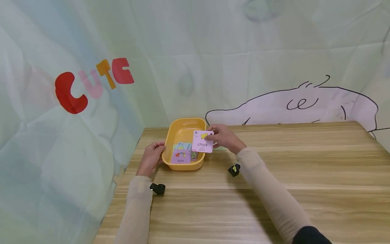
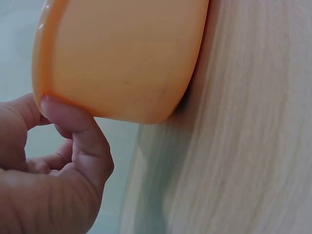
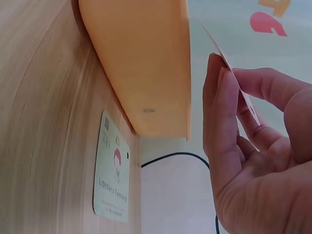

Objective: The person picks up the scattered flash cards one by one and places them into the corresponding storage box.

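Note:
A yellow plastic basin (image 1: pixel 186 123) stands near the table's back left corner, with several picture cards inside, among them a purple "zoo" card (image 1: pixel 181 157). My left hand (image 1: pixel 150 158) pinches the basin's left rim between thumb and fingers, which the left wrist view shows close up. Over the basin's right rim, my right hand (image 1: pixel 224 137) pinches a pink "chick" card (image 1: pixel 202 145) by its right edge. That card appears nearly edge-on in the right wrist view. On the table beside the basin's right wall lies a green "Lantern Festival" card (image 3: pixel 112 170), mostly hidden in the head view.
The wooden table (image 1: pixel 274 162) reaches far to the right and toward the front. Printed cloth (image 1: pixel 170 67) hangs behind the table and along its left side. Small black devices (image 1: pixel 158 188) sit at both wrists.

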Motion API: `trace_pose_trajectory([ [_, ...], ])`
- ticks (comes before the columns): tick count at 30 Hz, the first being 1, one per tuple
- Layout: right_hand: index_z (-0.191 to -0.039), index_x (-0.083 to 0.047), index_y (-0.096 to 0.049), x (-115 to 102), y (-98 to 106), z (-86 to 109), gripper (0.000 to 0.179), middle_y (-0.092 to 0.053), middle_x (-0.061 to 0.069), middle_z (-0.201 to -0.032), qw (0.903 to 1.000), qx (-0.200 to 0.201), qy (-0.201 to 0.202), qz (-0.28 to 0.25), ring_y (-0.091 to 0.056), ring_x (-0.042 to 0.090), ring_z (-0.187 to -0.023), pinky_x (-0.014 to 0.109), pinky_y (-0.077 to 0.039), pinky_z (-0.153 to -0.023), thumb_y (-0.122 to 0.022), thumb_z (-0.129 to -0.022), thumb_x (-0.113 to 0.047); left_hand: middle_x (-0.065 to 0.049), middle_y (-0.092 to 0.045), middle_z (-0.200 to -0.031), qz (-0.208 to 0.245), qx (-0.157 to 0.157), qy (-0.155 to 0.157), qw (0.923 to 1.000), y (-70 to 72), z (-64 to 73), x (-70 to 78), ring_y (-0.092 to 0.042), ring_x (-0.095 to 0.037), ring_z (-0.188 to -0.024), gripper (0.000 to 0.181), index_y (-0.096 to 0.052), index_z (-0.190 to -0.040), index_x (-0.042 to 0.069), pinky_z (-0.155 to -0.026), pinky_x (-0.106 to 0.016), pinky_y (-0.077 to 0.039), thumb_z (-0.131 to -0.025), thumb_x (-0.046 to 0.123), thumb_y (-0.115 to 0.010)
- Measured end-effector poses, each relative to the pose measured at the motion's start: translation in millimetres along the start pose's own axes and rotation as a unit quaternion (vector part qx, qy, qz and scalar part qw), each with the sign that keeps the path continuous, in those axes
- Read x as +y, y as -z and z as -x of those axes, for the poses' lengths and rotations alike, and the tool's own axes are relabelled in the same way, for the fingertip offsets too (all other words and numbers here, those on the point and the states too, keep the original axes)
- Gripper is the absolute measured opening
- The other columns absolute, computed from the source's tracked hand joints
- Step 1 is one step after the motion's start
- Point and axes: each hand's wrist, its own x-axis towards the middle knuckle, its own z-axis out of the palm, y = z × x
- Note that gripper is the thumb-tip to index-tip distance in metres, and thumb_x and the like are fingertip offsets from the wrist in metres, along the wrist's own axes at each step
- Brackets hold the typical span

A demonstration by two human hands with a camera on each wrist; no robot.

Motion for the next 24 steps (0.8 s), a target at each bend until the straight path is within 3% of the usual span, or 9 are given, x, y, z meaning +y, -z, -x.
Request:
trace_pose_trajectory([
  [4, -0.117, -0.008, -0.064, -2, -6, -3.7, 0.021, -0.066, 0.014, -0.115, 1.0000, 0.006, -0.001, -0.002, -0.069, 0.025, -0.093, 0.039, -0.061, -0.078, -0.068, -0.097, -0.013, -0.012, -0.057, -0.127, -0.001, 0.000, -0.003, 1.0000, -0.4, 0.2, 0.1, -0.057, -0.017, -0.088, 0.034, -0.057, -0.134, 0.008, -0.063, -0.021, -0.050, -0.106, 0.026, -0.054],
  [12, -0.117, -0.004, -0.062, -5, -19, -12.5, 0.021, -0.066, 0.016, -0.115, 0.9997, 0.011, -0.003, -0.019, -0.068, 0.023, -0.089, 0.053, -0.057, -0.088, -0.067, -0.097, -0.009, -0.011, -0.058, -0.125, 0.001, -0.001, -0.009, 1.0000, 0.2, 0.1, -0.7, -0.057, -0.016, -0.087, 0.034, -0.057, -0.134, 0.008, -0.064, -0.021, -0.050, -0.106, 0.026, -0.054],
  [24, -0.120, -0.003, -0.062, -15, -32, -17.8, 0.026, -0.063, 0.015, -0.108, 0.9996, 0.028, -0.002, 0.006, -0.067, 0.023, -0.089, 0.040, -0.061, -0.078, -0.068, -0.096, -0.006, -0.010, -0.060, -0.116, 0.010, -0.010, -0.025, 0.9996, 0.0, 2.9, -0.8, -0.057, -0.013, -0.077, 0.033, -0.058, -0.133, 0.006, -0.060, -0.021, -0.049, -0.105, 0.023, -0.054],
])
